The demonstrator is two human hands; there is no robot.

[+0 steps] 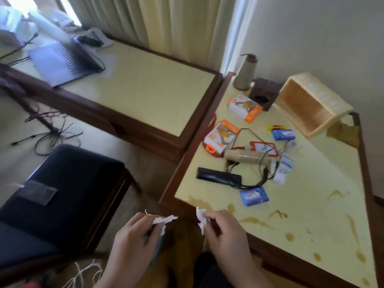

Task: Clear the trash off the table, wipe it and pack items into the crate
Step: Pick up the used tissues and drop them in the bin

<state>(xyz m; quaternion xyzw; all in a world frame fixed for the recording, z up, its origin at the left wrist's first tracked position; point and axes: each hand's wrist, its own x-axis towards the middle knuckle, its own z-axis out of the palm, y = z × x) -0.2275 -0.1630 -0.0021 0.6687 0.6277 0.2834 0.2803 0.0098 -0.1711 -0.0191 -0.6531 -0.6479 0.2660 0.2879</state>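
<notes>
Both hands sit at the bottom of the view, off the near-left edge of the desk (311,204). The left hand (133,235) pinches a torn scrap of white paper (164,220) between curled fingers; the right hand (222,231) pinches a second white scrap (201,217) the same way — the two pieces are apart, with a gap between them.

On the desk, brown spill marks (276,215) spread across the near part, toward 5 o'clock from the clutter. The clutter lies mid-desk: two orange-and-white boxes (221,136), a cardboard tube (243,156), a black flat bar (218,176) with tangled cables, a red-framed card (261,148), a white tube (283,169), two small blue packets (254,196) and a yellow marker (275,127). At 12 o'clock from these stand a thread cone (245,73) and a dark brown block (264,93). The crate (311,102) — cream, tipped on its side with the opening facing the clutter — lies at 1 o'clock, near the far corner.

At 10 o'clock a second desk carries a laptop (62,63); a dark chair (62,188) stands at 9 o'clock.
</notes>
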